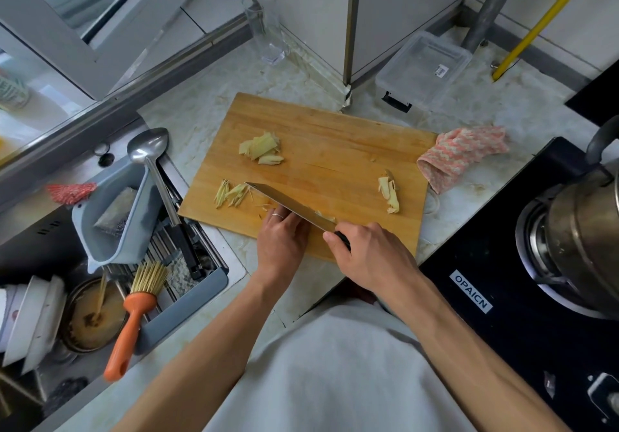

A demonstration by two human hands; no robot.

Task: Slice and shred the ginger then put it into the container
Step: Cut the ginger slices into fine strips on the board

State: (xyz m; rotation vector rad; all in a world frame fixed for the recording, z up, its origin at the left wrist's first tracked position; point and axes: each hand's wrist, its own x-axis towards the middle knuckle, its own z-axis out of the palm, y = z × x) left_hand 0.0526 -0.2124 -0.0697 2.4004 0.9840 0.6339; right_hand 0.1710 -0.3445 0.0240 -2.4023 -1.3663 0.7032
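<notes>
Wooden board [335,150]: flat on the pale counter, ginger scattered across it
Container [423,69]: clear plastic, back on the counter beyond the board, well apart from the ginger
Right hand [371,254]: fingers wrapped round the knife handle
Left hand [283,234]: fingers curled down on ginger at the blade; what they hold is hidden
Knife [288,205]: blade angled across the board's near edge
Slices [261,148]: stacked mid-board
Shreds [232,193]: just left of the knife tip
Scraps [390,192]: at the board's right side
</notes>
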